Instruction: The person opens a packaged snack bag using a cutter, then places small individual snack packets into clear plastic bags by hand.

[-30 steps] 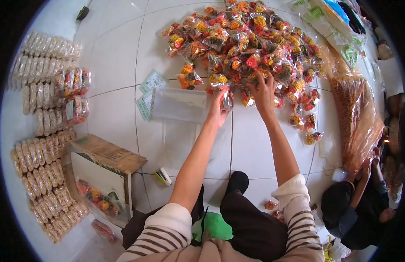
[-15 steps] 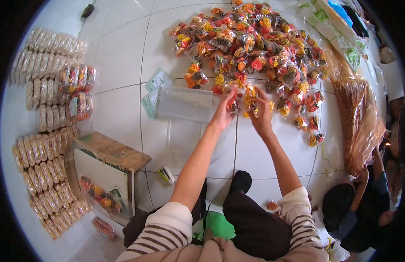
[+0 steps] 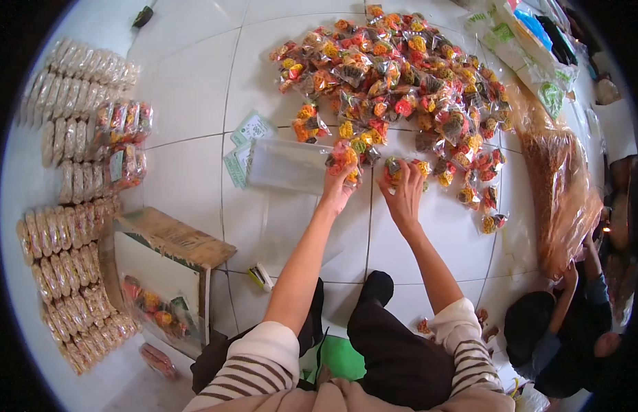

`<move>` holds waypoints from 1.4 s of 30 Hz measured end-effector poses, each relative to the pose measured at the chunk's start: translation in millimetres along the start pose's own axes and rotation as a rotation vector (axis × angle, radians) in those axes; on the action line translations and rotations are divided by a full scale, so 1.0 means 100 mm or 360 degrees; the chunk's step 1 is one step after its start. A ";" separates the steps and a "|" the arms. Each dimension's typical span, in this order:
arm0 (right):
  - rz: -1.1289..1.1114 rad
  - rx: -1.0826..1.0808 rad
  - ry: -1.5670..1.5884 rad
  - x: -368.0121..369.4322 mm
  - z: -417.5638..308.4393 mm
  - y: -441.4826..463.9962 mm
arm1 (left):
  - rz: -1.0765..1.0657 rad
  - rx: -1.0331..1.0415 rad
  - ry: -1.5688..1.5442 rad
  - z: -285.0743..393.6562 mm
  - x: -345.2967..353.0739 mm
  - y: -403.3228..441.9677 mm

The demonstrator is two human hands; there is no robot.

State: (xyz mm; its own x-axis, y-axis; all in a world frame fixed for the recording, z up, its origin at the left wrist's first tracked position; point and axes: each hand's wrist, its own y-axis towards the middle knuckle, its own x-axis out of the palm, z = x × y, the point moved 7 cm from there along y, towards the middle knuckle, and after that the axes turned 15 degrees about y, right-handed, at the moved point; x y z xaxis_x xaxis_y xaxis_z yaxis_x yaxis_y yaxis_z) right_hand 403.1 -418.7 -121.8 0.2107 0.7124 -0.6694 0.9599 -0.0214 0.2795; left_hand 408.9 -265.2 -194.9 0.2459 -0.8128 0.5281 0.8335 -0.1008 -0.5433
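Note:
My left hand (image 3: 337,195) is closed around a small clear packet of colourful snacks (image 3: 341,158), orange, red and yellow, just above the right end of the clear plastic bags (image 3: 286,165). To its right, my right hand (image 3: 404,199) has its fingers curled over another snack packet (image 3: 393,169) at the near edge of the pile. Whether that packet is lifted off the floor I cannot tell. Many similar packets lie heaped in the snack packet pile (image 3: 401,75) beyond both hands. Green-and-white printed cards (image 3: 253,129) lie beside and partly under the bags.
A stapler (image 3: 260,278) lies on the tiles near a worn box (image 3: 174,237). Rows of pale packed snacks (image 3: 71,237) and two filled colourful bags (image 3: 124,123) line the left wall. At right are a large plastic sack (image 3: 556,185) and another person (image 3: 549,323).
My hands have moved apart. The left shifted left and nearer with a packet, over the bags' end; the right came down slightly onto a packet. The view shifted slightly.

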 end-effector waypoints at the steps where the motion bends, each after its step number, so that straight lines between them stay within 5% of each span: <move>1: -0.0001 -0.0012 0.0014 0.04 -0.04 0.01 | 0.0009 0.0016 0.0003 0.01 -0.01 -0.04; 4: -0.0137 0.0098 -0.0284 0.26 0.03 0.02 | -0.0016 0.0008 -0.0028 0.02 0.02 -0.19; 6: -0.0106 0.0355 0.0219 0.29 0.14 0.08 | -0.0123 0.0100 -0.0144 0.16 0.09 -0.35; 8: -0.0021 0.0843 0.1339 0.25 0.10 0.04 | -0.0068 0.0237 0.0007 0.35 0.14 -0.55; 10: -0.0091 0.0811 0.1909 0.08 -0.25 0.08 | 0.0009 0.0260 0.0055 0.61 0.27 -0.84; 13: -0.0147 0.0492 0.2058 -0.30 -0.86 0.12 | -0.0124 0.0308 0.0093 0.94 0.43 -1.15; 16: -0.0195 0.0119 0.2103 -0.84 -1.63 0.18 | -0.0259 0.0318 0.0088 1.26 0.71 -1.64; 18: -0.0075 -0.0323 0.1678 -1.32 -2.24 0.20 | -0.0386 0.0132 0.0292 1.35 0.89 -2.03; 24: -0.0024 -0.0966 0.0964 -1.84 -3.48 -0.10 | -0.0759 0.0494 0.0156 1.96 1.11 -3.01; 30: -0.0641 -0.0981 0.1184 -1.55 -4.16 -0.56 | -0.0576 0.0645 0.0316 2.39 0.50 -3.64; 32: -0.0545 -0.1129 0.1206 -1.53 -4.42 -0.79 | -0.0393 0.0761 0.0396 2.44 0.36 -3.85; 34: -0.0587 -0.1125 0.1149 -1.43 -4.62 -0.96 | 0.0138 0.0813 0.0391 2.47 0.09 -4.04; 36: -0.0514 -0.1202 0.1170 -1.30 -4.74 -1.08 | 0.0084 0.0856 0.0314 2.48 -0.04 -4.23; 39: -0.0633 -0.1105 0.1299 -1.00 -4.79 -1.17 | -0.0622 0.0746 0.0109 2.40 -0.11 -4.44; 42: -0.0750 -0.0949 0.1392 -0.72 -4.86 -1.33 | -0.0377 0.0766 -0.0035 2.27 -0.52 -4.48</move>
State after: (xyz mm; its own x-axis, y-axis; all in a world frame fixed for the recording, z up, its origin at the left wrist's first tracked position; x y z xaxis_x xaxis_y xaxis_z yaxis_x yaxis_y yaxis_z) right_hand 170.4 -126.5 224.1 -0.5678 0.8087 -0.1538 0.6209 0.5434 0.5649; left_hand 134.9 -47.7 169.6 0.0293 -0.7869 0.6164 0.9988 -0.0016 -0.0495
